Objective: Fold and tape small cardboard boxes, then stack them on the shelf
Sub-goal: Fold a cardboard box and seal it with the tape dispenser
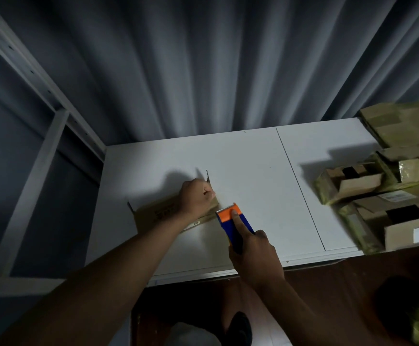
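Two bare forearms reach in from the bottom edge toward a white table, with no sleeves, watch, bracelet or gloves on either. The left hand and the right hand carry no rings that can be made out in the dim light. Below the table's near edge, a dark shoe shows over a brown floor, beside what seems to be pale clothing, too blurred to name.

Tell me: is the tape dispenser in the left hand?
No, the right hand grips the dispenser; the left hand holds the box.
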